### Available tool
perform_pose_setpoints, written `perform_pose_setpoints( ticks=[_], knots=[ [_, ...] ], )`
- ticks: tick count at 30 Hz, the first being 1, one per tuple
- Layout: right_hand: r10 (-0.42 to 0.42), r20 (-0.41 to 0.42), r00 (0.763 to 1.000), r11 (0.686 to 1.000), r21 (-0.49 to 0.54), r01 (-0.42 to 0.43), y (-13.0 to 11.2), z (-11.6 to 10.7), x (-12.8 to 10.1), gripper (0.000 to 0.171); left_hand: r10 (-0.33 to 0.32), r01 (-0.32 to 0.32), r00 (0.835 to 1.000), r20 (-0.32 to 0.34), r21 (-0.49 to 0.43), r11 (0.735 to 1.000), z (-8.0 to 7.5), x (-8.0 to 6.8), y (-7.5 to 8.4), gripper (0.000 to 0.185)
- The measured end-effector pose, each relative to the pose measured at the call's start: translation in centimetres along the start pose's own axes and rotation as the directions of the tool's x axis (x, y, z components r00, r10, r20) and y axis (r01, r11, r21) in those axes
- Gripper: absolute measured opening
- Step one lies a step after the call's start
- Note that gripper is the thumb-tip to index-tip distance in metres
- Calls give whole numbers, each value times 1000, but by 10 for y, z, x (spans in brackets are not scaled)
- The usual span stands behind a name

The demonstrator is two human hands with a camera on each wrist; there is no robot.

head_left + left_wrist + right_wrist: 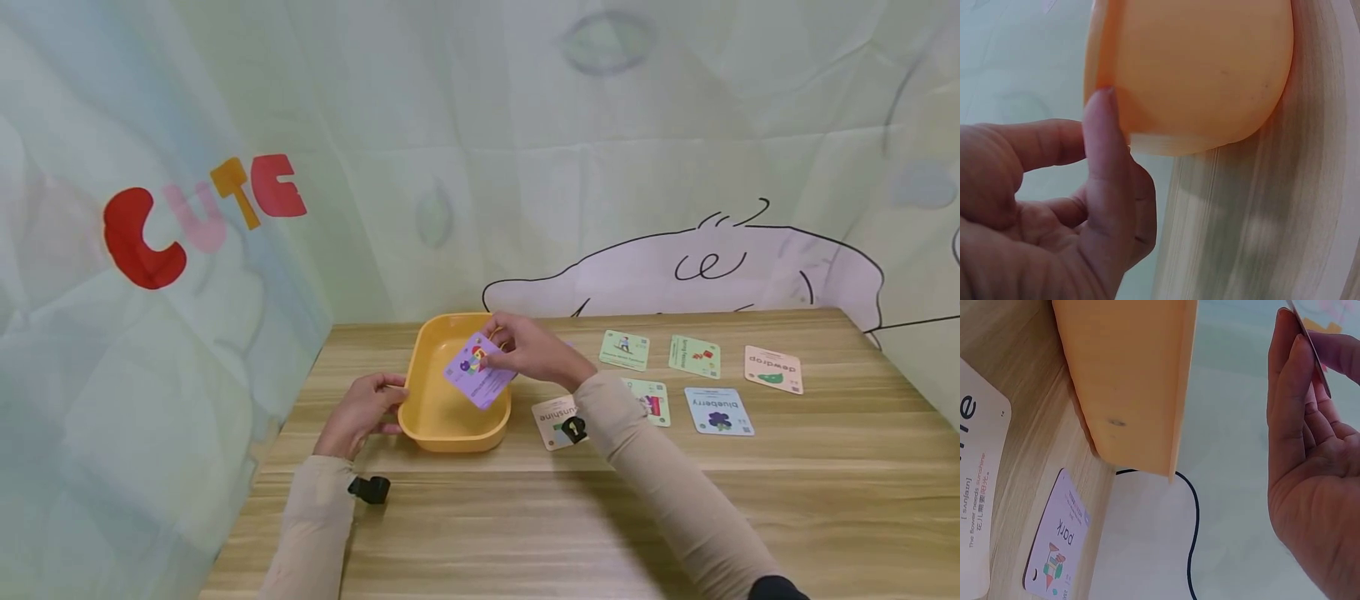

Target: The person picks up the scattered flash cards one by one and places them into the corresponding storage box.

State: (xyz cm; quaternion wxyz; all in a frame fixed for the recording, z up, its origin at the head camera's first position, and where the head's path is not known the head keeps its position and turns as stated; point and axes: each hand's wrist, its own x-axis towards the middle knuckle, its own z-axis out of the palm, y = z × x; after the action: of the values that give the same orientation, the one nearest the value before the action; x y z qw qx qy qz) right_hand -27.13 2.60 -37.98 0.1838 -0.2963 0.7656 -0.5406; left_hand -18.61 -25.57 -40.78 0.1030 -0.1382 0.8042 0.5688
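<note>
A yellow plastic tray (454, 433) stands on the wooden table. My left hand (362, 414) pinches its left rim between thumb and fingers, as the left wrist view also shows with the tray wall (1197, 69) beside the thumb. Above the tray, my right hand (528, 352) pinches a purple picture card (480, 385) by its edge, tilted over the opening. The right wrist view shows this card (1311, 350) edge-on between thumb and fingers. Under the right forearm lies a "sunshine" card (553, 417), partly covered. A purple "park" card (1059, 544) lies near the tray.
Right of the tray, more cards lie on the table (525, 533): a green skiing card (625, 349), another green card (694, 357), a "dewdrop" card (773, 369), a "blueberry" card (718, 411) and a partly hidden green card (651, 403). A printed curtain (420, 125) hangs behind.
</note>
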Motion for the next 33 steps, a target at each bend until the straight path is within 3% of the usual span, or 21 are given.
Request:
perform_pose_setpoints(
  ticks=[22,33],
  knots=[
    [-45,15,999,999,6,45,0,14,5,26,-19,19,1000,-5,-5,1000,0,1,2,34],
    [-16,25,1000,1000,-15,16,2,20,7,27,-24,24,1000,-10,-7,1000,1,1,1,34]
  ],
)
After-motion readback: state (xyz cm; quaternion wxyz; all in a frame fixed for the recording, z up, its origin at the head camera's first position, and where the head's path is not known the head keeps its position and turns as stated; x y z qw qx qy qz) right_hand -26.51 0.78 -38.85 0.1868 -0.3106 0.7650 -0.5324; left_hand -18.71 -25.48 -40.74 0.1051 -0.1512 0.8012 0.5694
